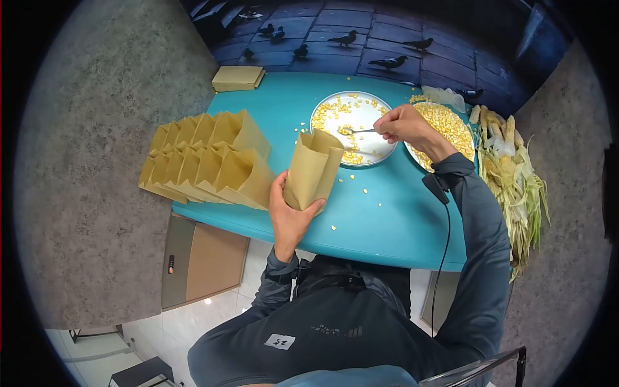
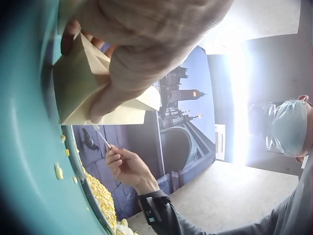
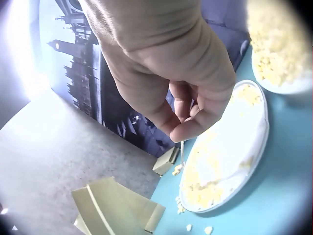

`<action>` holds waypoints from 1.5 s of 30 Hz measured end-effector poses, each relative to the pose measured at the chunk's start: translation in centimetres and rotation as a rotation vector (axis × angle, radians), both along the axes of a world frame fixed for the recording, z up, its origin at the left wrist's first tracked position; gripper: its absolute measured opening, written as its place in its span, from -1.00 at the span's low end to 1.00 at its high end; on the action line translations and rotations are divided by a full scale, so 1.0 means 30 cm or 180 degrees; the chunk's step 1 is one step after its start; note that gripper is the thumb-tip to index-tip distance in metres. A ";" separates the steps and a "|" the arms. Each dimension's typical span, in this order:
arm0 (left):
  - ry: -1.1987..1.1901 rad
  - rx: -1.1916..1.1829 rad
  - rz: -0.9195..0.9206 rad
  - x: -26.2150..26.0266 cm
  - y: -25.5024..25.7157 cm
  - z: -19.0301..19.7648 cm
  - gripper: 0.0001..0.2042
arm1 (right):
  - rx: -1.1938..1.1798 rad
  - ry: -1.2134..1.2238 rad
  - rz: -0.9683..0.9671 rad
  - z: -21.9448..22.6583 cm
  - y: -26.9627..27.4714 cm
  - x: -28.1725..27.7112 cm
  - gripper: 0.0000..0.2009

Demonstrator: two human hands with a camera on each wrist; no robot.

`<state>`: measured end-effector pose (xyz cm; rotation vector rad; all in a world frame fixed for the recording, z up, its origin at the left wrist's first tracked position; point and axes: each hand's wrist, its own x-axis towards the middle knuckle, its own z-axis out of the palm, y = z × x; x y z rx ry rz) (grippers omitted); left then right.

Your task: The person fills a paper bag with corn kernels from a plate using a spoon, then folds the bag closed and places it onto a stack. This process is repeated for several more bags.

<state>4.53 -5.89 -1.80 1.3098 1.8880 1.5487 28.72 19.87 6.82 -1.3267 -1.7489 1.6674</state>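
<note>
My left hand (image 1: 290, 218) grips an upright brown paper bag (image 1: 314, 171) by its lower part, thumb on one side and fingers on the other. The bag's top gapes, close beside a white round plate (image 1: 374, 146) scattered with corn kernels. Over that plate, my right hand (image 1: 406, 126) pinches the handle of a small metal spoon (image 1: 365, 131) between thumb and fingers. Kernels sit in the spoon's bowl, which points left toward the bag. In the right wrist view the spoon handle (image 3: 182, 152) shows below the fingertips. The bag's inside is mostly hidden.
Two rows of opened paper bags (image 1: 248, 173) stand at the left, with a stack of flat bags (image 1: 238, 78) behind. A heaped plate of kernels (image 1: 450, 134) is right of the first plate, beside corn cobs and husks (image 1: 509, 164). Loose kernels dot the blue table (image 1: 406, 222).
</note>
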 end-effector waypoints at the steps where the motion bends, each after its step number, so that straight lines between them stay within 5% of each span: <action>1: -0.0006 0.0021 0.0013 0.003 0.013 0.009 -0.09 | 0.0214 0.0010 -0.0053 0.053 -0.012 0.006 -0.92; 7: 0.0179 -0.0150 -0.0040 0.022 0.074 0.041 -0.11 | 0.1001 -0.0079 0.0120 0.298 -0.092 0.016 -0.89; 10: 0.0245 -0.0126 -0.0074 0.021 0.086 0.028 -0.11 | 0.2612 -0.0047 0.0613 0.266 -0.154 -0.006 -0.89; 11: 0.0248 -0.0101 -0.0075 0.022 0.087 0.026 -0.10 | 0.2608 -0.0058 0.0609 0.239 -0.167 -0.004 -0.89; 13: 0.0246 -0.0065 -0.0076 0.025 0.089 0.025 -0.09 | 0.4372 -0.0278 0.0788 0.228 -0.221 -0.033 -0.93; 18: -0.0104 -0.0015 -0.0079 0.020 0.059 0.034 -0.10 | 0.4415 -0.0583 0.0300 0.103 -0.123 -0.041 -0.92; 20: -0.0153 0.0055 -0.0052 0.017 0.035 0.000 -0.10 | 0.3835 -0.1349 0.0367 -0.029 -0.011 -0.037 -0.88; 23: -0.0274 0.0109 -0.0032 0.025 -0.015 0.004 -0.10 | 0.3535 -0.1356 0.0047 -0.135 0.080 -0.099 -0.89; 30: -0.0598 0.0009 -0.0093 0.035 -0.115 0.013 -0.09 | 0.4013 -0.1155 0.0350 -0.169 0.192 -0.275 -0.85; 37: -0.0676 0.0014 -0.0003 -0.002 -0.123 0.007 -0.09 | 0.4116 -0.0970 0.0993 -0.192 0.147 -0.185 -0.81; 45: -0.0688 -0.0001 -0.0162 0.003 -0.110 0.006 -0.10 | 0.3855 -0.1431 -0.0122 -0.220 0.234 -0.159 -0.88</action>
